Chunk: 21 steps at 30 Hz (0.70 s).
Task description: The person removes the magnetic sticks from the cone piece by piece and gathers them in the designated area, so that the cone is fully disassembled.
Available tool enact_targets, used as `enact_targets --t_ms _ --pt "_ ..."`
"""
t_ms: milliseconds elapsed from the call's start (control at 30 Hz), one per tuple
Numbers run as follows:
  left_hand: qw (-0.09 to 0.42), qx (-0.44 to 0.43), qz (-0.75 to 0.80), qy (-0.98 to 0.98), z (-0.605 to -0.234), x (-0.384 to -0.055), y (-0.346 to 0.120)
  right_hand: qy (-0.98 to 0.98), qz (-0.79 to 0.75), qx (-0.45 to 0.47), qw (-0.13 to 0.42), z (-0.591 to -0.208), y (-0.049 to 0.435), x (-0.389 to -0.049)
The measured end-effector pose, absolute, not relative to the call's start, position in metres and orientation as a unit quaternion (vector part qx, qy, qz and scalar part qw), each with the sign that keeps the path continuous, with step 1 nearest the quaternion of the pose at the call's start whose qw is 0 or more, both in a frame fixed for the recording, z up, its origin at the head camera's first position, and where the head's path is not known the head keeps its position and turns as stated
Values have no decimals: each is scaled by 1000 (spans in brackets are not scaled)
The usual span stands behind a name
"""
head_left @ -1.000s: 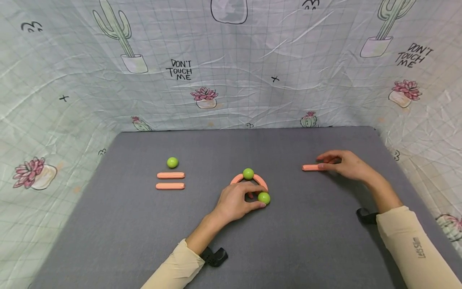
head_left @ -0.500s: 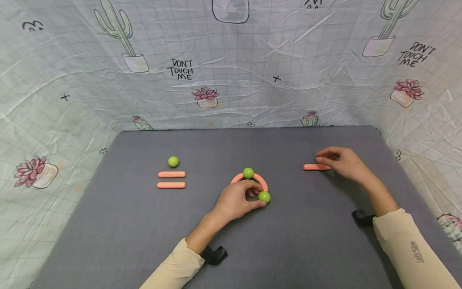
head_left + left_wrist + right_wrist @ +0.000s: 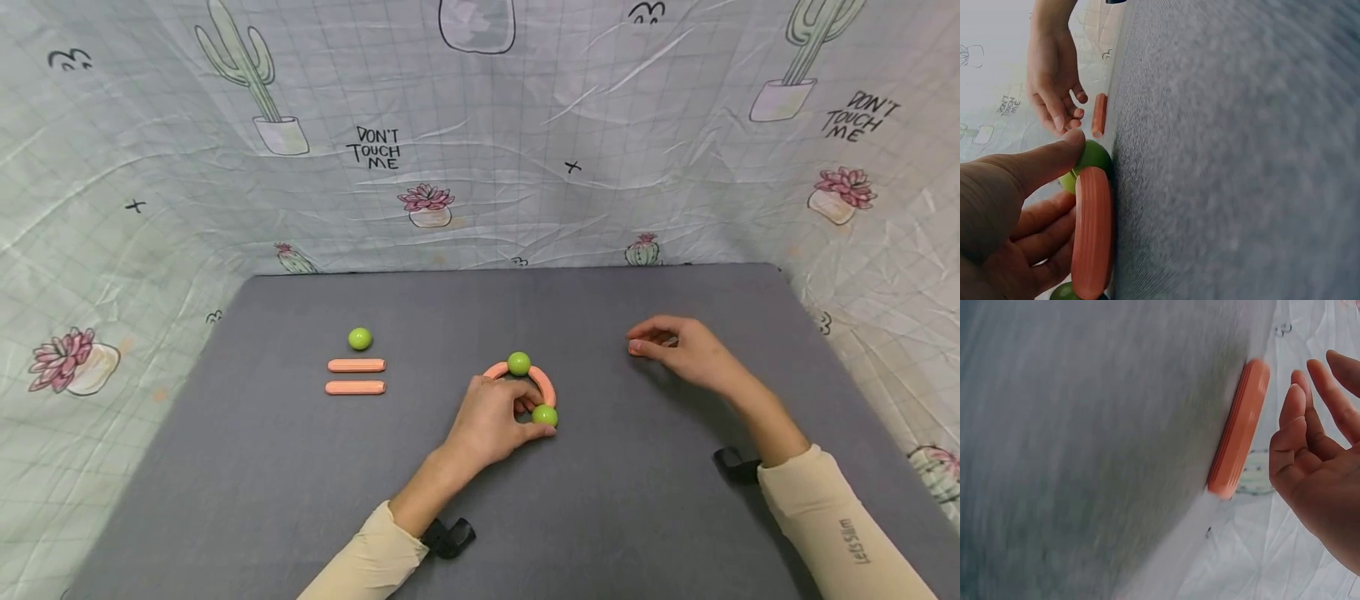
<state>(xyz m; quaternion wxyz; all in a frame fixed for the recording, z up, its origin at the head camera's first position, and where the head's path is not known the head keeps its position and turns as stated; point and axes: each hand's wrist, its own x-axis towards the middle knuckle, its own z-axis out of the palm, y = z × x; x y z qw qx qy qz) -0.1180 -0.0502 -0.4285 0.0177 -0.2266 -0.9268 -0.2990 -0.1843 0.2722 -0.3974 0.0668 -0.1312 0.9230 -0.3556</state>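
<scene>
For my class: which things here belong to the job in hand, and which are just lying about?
In the job:
green ball pinched by the left hand
second green ball
curved orange sticks beside these balls
orange stick near the right hand

Lying apart, possibly spares:
loose green ball
farther loose stick
nearer loose stick

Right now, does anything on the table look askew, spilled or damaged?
No, nothing stands out: the two left bars lie nearly parallel near a ball, undamaged as far as visible. The left hand hides part of the arc.
</scene>
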Motion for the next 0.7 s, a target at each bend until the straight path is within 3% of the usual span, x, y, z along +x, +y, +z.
enact_targets --t_ms 333,700 --pt "41 -222 -268 -937 -422 -119 -59 910 -366 -178 81 -403 245 -179" --pt "-3 -240 -356 -903 -429 -114 -72 887 -382 -212 151 -403 215 -170"
